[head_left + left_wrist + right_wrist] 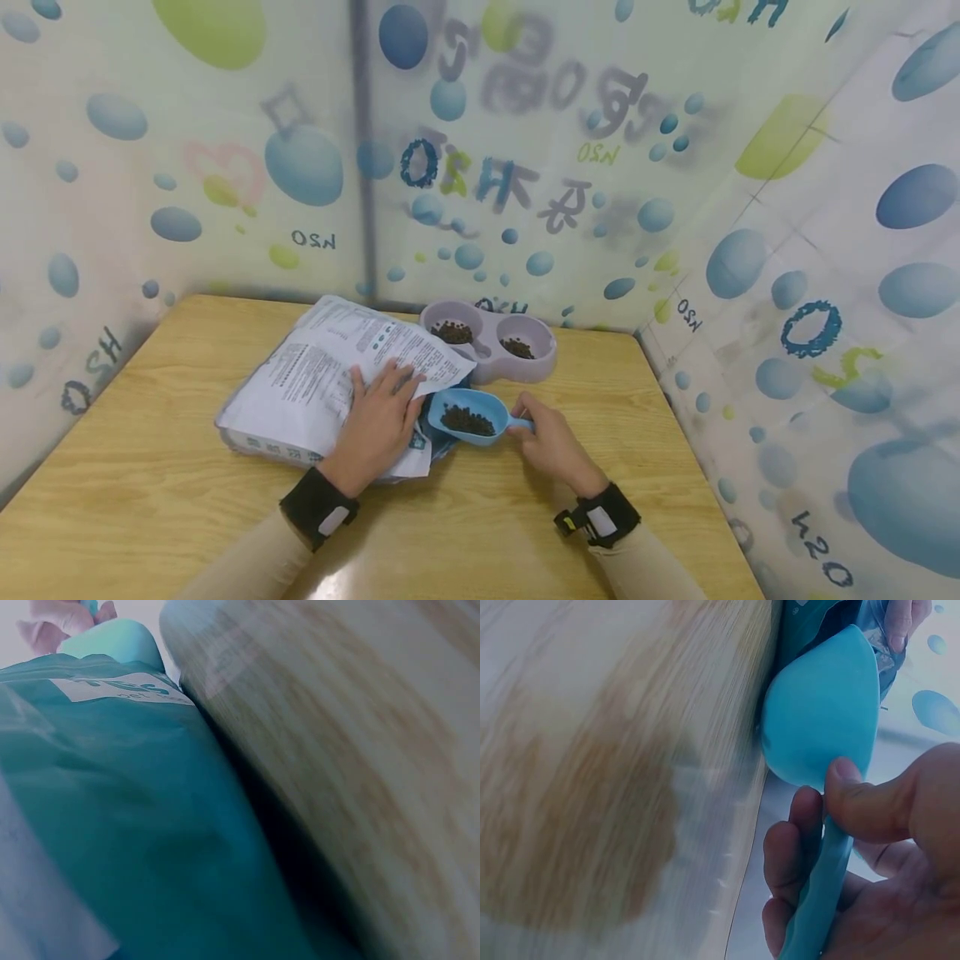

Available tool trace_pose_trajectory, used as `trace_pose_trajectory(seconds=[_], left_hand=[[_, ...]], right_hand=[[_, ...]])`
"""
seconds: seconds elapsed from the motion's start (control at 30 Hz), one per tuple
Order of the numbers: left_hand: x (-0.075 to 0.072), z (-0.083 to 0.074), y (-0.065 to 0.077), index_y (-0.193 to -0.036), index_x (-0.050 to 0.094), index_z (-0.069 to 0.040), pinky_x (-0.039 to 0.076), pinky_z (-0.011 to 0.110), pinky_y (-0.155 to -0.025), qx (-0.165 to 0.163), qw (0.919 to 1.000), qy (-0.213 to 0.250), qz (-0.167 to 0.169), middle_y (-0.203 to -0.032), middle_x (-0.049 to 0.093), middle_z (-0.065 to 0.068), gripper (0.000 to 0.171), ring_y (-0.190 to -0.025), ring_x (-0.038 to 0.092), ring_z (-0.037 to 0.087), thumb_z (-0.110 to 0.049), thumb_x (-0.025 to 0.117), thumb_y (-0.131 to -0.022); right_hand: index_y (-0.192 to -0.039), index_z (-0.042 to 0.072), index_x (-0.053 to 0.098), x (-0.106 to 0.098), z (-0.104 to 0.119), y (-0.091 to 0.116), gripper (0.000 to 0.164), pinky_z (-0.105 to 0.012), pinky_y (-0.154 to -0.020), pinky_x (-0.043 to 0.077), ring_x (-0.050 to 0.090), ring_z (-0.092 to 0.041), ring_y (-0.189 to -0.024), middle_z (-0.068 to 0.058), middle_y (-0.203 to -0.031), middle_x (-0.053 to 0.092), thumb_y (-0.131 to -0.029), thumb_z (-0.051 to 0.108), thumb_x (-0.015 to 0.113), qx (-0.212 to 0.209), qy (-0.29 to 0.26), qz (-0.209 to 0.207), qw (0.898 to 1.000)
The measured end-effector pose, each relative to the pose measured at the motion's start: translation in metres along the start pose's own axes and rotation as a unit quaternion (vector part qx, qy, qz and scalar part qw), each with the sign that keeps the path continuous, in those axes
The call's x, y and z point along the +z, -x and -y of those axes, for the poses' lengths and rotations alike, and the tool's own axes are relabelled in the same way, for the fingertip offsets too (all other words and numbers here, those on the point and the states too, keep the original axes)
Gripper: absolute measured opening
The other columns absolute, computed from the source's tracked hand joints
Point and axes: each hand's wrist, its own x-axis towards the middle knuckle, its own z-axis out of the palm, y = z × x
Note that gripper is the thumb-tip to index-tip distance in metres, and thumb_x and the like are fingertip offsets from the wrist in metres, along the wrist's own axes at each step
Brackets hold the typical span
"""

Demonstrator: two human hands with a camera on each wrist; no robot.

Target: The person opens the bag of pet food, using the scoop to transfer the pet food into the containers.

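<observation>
My right hand (pixel 553 442) grips the handle of a light blue scoop (pixel 491 408), thumb on top of the handle and fingers curled beneath. Small dark brown kibble (pixel 467 420) lies in the scoop, whose front end overlaps the mouth of a pet food bag (pixel 300 392). White with printed text, the bag lies on its side. Across its top rests my left hand (pixel 378 425), fingers spread and mostly straight near the opening. The right wrist view shows the scoop's rounded underside (pixel 821 712) beside the bag. In the left wrist view the bag's teal side (pixel 150 817) hides my left fingers.
Behind the bag and scoop, a greyish double pet bowl (pixel 546 358) holds kibble in both hollows. Everything stands on a wooden table (pixel 480 533). A patterned curtain (pixel 465 167) runs along its back, and a patterned wall (pixel 810 333) borders the right side.
</observation>
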Motion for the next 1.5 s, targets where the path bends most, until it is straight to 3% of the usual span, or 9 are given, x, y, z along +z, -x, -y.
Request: trace_pose_trajectory(seconds=[0.3,0.57,1.07,1.5], left_hand=[[0.000,-0.001,0.001,-0.160,0.069,-0.004,0.009,0.093,-0.136,0.002,0.9999,0.006,-0.011,-0.172,0.061,0.025,0.046,-0.173,0.043,0.052,-0.028,0.056,-0.123],[0.000,-0.002,0.001,-0.160,0.069,-0.004,0.008,0.093,-0.137,0.001,0.9999,0.008,-0.009,-0.173,0.060,0.025,0.046,-0.173,0.043,0.052,-0.028,0.056,-0.123],[0.001,-0.002,0.001,-0.160,0.069,-0.004,0.009,0.093,-0.136,0.002,0.9999,0.003,-0.013,-0.172,0.061,0.025,0.046,-0.172,0.044,0.052,-0.028,0.057,-0.122],[0.002,0.000,0.001,-0.159,0.069,-0.004,0.009,0.093,-0.136,0.007,0.9998,-0.002,-0.017,-0.171,0.061,0.026,0.046,-0.171,0.045,0.053,-0.028,0.056,-0.122]], right_hand=[[-0.111,0.013,0.068,-0.005,-0.008,0.004,0.013,-0.040,-0.095,0.062,0.071,-0.016,-0.101,-0.003,-0.105,0.077,-0.109,0.002,0.076,-0.017,-0.012,-0.002,1.000],[-0.113,0.012,0.065,-0.009,-0.013,0.006,0.011,-0.038,-0.096,0.061,0.070,-0.015,-0.102,-0.002,-0.107,0.078,-0.112,0.006,0.074,-0.025,-0.018,0.016,0.999],[-0.116,0.010,0.067,-0.028,-0.018,0.011,0.006,-0.035,-0.092,0.057,0.068,-0.017,-0.101,-0.006,-0.112,0.080,-0.114,0.007,0.072,-0.026,-0.039,0.015,0.999],[-0.117,0.009,0.067,-0.042,-0.027,0.006,0.005,-0.029,-0.084,0.055,0.067,-0.015,-0.095,-0.007,-0.108,0.078,-0.115,0.007,0.071,-0.022,-0.047,-0.019,0.998]])
